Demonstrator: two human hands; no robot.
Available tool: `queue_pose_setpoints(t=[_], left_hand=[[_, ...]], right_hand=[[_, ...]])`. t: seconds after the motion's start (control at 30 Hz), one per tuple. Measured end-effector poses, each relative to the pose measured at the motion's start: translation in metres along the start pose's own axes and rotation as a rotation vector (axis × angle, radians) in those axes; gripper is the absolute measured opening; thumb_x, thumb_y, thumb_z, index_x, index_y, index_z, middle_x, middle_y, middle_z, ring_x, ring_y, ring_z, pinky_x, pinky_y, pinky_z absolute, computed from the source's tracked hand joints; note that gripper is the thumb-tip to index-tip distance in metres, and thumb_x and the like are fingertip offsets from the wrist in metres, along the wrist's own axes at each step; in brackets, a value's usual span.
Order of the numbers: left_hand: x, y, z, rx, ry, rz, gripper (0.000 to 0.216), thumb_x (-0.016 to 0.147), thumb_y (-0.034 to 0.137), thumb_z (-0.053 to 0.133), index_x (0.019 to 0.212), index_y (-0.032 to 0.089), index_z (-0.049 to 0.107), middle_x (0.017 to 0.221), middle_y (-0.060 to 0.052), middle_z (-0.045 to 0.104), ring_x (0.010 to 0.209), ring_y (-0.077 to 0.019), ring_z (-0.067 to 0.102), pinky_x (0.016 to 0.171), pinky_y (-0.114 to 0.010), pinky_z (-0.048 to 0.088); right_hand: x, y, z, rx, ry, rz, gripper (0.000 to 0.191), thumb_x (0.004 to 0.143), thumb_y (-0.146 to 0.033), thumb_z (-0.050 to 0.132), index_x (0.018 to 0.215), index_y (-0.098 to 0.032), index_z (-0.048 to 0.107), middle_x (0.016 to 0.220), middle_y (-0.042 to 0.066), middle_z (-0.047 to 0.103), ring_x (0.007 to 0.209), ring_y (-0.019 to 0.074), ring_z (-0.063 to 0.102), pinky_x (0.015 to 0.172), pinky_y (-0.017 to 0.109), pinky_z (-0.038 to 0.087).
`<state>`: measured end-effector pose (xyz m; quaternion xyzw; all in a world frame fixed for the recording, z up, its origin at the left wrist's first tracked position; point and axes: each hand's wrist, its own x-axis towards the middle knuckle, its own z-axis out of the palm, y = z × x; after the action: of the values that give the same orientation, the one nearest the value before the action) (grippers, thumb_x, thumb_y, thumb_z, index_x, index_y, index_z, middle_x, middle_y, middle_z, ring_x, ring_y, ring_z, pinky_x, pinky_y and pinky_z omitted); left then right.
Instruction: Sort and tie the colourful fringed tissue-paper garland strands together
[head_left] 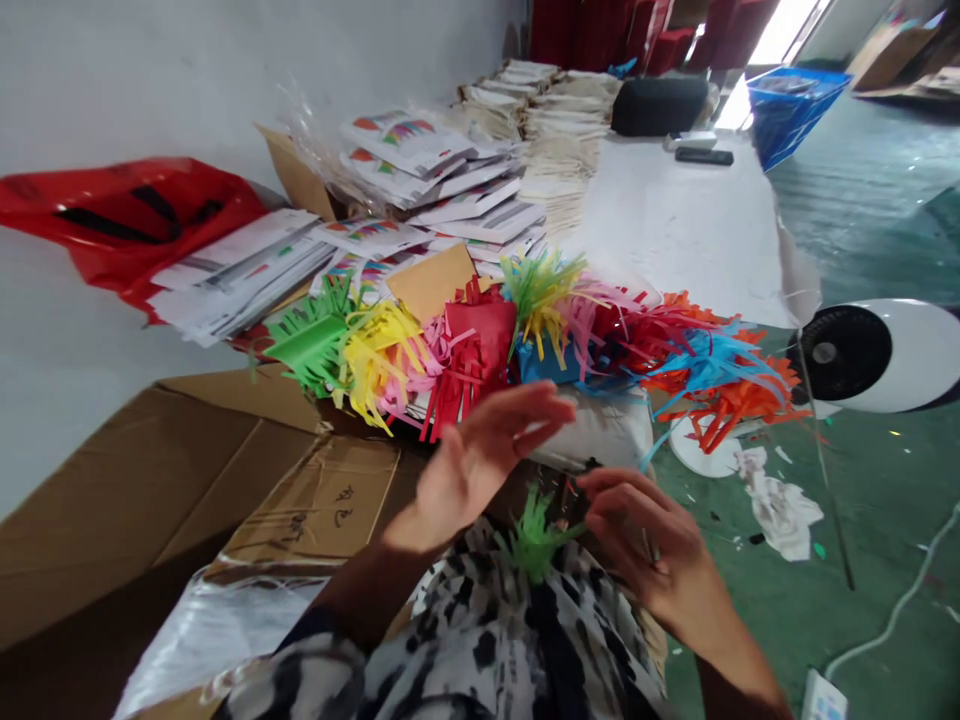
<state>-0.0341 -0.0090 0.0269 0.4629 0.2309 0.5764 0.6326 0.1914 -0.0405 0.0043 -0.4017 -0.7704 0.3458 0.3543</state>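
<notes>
My left hand [480,455] hovers over the table edge with its fingers stretched out and holds nothing. My right hand [649,545] is below it, fingers curled at the edge of a green fringed paper piece [534,535] that rests on my black-and-white patterned lap. I cannot make out whether the right fingers pinch the paper. Just beyond the hands lies a row of fringed paper bundles: green [311,345], yellow [382,360], red [476,345], blue [701,365] and orange [739,400].
Stacks of printed packets [420,175] and a red plastic bag [124,220] lie along the wall. An open cardboard box [172,470] stands at left. A white fan [874,355], a crumpled tissue [780,505] and paper scraps sit on the green floor at right.
</notes>
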Motion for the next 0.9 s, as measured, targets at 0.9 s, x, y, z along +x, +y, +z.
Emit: queue_pose_setpoints(t=[0.9], left_hand=[[-0.046,0.016,-0.044,0.844,0.074,-0.465,0.010,0.084,0.027,0.080,0.092,0.021,0.081,0.087,-0.002,0.077,0.078,-0.0164,0.065,0.071,-0.025,0.049]], right_hand=[[0.016,0.007,0.087,0.294,0.069,0.078,0.008,0.099,-0.026,0.066,0.094,-0.024,0.071,0.158,0.011,0.049,0.140,0.0254,0.055,0.112,0.038,0.048]])
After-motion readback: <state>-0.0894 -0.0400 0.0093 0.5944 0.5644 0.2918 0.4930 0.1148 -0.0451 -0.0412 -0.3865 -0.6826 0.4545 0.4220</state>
